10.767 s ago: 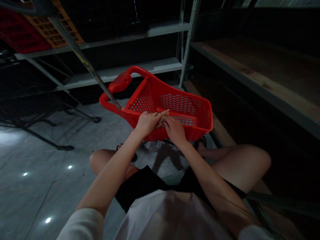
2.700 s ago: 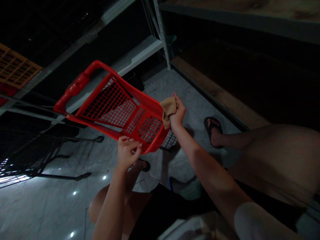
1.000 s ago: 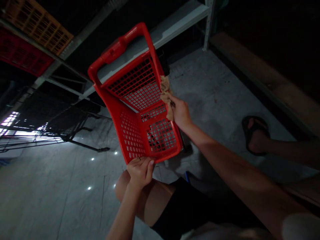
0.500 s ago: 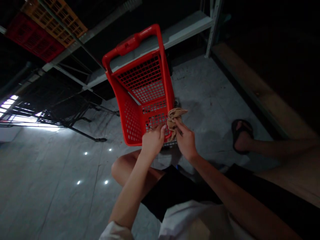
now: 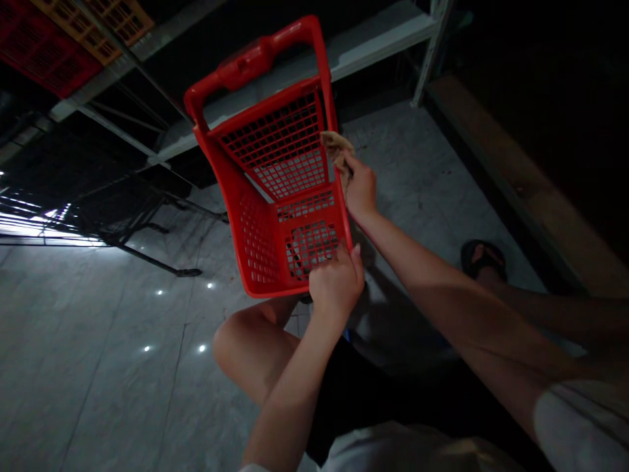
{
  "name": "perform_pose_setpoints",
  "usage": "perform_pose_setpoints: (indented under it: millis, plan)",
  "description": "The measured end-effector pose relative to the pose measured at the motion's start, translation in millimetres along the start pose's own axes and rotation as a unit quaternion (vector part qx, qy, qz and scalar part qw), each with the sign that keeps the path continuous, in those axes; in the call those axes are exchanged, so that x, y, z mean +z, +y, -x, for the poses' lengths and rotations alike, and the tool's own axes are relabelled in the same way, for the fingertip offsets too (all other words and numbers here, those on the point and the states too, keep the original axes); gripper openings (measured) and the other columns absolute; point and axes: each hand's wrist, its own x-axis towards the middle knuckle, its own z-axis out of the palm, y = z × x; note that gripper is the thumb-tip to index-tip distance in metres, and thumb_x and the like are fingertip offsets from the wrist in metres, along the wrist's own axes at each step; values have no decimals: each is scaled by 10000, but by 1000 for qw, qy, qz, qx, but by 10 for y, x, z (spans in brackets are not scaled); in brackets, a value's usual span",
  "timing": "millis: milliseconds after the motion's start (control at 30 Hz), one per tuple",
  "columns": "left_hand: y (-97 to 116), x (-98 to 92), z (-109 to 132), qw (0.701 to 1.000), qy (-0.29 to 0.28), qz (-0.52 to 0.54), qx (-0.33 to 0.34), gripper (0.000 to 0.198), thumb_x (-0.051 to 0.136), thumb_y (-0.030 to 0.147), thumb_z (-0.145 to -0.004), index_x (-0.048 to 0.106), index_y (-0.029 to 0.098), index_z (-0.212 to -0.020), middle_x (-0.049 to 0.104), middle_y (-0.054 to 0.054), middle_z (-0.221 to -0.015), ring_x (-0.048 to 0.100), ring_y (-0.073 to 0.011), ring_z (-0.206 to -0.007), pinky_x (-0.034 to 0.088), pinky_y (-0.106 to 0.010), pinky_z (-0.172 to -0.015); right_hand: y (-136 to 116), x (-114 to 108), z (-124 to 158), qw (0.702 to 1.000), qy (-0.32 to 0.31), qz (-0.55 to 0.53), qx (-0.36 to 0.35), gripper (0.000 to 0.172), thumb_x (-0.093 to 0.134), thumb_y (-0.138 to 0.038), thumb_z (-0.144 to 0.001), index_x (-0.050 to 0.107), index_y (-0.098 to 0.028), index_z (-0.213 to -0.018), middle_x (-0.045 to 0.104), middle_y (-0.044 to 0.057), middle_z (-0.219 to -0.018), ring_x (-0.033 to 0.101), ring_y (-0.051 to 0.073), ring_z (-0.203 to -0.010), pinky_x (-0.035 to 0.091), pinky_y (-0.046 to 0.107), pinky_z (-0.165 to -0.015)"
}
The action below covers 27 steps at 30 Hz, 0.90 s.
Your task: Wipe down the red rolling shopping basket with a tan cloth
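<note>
A red plastic shopping basket cart (image 5: 260, 262) with a tall handle stands tilted in the view, its mesh walls and floor showing. My left hand (image 5: 337, 278) grips the near right corner of its rim, fingers over the inside edge. Farther up the same right rim, my right hand (image 5: 361, 187) is closed on a brown cloth (image 5: 337, 145). The cloth lies bunched against the rim, close to the base of the handle. Part of it is hidden by my fingers.
Behind the basket runs a grey metal shelf (image 5: 383, 49). Orange (image 5: 115, 26) and dark red crates (image 5: 46, 49) sit at upper left. A dark metal frame (image 5: 147, 259) with legs stands on the tiled floor at left. A wooden beam (image 5: 515, 177) lies along the right.
My right hand has slid the cloth up along the right rim toward the handle. My left hand has shifted right to the near right corner. The basket appears a little larger.
</note>
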Motion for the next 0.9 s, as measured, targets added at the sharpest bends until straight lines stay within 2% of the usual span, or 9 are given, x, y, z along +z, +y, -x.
perform_pose_setpoints:
  millis: [67, 133, 333, 433, 533, 667, 733, 833, 900]
  plan:
    - [-13, -9, -73, 1000, 0, 9, 3, 663, 177, 490, -1110, 649, 113, -1382, 775, -259, -865, 787, -357, -822, 510, -414, -668, 46, 65, -156, 1000, -5, 1, -4, 442, 558, -451, -1003, 710, -195, -1329, 783, 58, -1244, 696, 268, -1233, 540, 448, -1091]
    - [-33, -22, -154, 1000, 6, 15, 12, 659, 179, 479, -1114, 649, 100, -1376, 775, -269, -886, 786, -353, -840, 500, -406, -681, 39, 75, -115, 1000, -10, -9, -2, 418, 558, -435, -1000, 733, -197, -1295, 800, 57, -1192, 715, 259, -1187, 557, 415, -1052]
    - [-101, -44, -345, 999, 45, 2, 20, 586, 224, 434, -1117, 703, 110, -1208, 772, -254, -835, 786, -339, -786, 451, -370, -634, -102, -202, 798, 998, -38, -6, 57, 321, 579, -308, -930, 816, -207, -1123, 833, 56, -981, 773, 239, -936, 616, 379, -920]
    - [-62, -49, -358, 998, 54, -6, 25, 568, 225, 398, -1117, 715, 111, -1121, 775, -263, -866, 794, -326, -812, 459, -363, -650, -123, -366, 1248, 998, -23, -21, 61, 372, 555, -213, -893, 810, -231, -1163, 814, 59, -1174, 762, 259, -1113, 602, 433, -1033]
    - [31, -48, -281, 997, 53, -16, 48, 556, 207, 339, -1110, 705, 98, -1167, 777, -267, -880, 799, -323, -832, 482, -369, -661, -128, -492, 1481, 998, 4, -26, 49, 411, 550, -197, -918, 779, -284, -1248, 753, 50, -1339, 697, 257, -1283, 544, 485, -1146]
    - [153, -18, -43, 995, 41, -19, 94, 463, 320, 288, -1078, 743, 102, -1066, 776, -246, -831, 797, -331, -786, 511, -369, -642, -187, -683, 1516, 999, 31, -14, -40, 414, 547, -220, -975, 733, -315, -1333, 635, 36, -1511, 546, 252, -1465, 456, 523, -1235]
    - [177, 7, 111, 994, 39, -20, 102, 456, 330, 294, -1077, 747, 109, -1061, 782, -224, -831, 796, -337, -772, 528, -372, -639, -232, -816, 1454, 995, -17, -4, -99, 412, 556, -233, -991, 717, -326, -1359, 587, 15, -1561, 463, 244, -1529, 409, 517, -1274]
    - [146, 45, 344, 990, 38, -31, 134, 487, 301, 330, -1097, 729, 116, -1187, 794, -180, -846, 796, -323, -756, 549, -370, -635, -264, -1054, 1233, 984, -98, 26, -146, 425, 565, -184, -966, 732, -321, -1331, 607, 4, -1544, 444, 241, -1542, 395, 524, -1287]
    - [89, 78, 489, 983, 46, -43, 172, 486, 312, 342, -1100, 732, 126, -1213, 793, -145, -807, 792, -300, -728, 550, -352, -617, -247, -1222, 983, 981, -107, 55, -153, 472, 546, -117, -927, 738, -318, -1309, 628, 0, -1521, 452, 239, -1537, 394, 552, -1284]
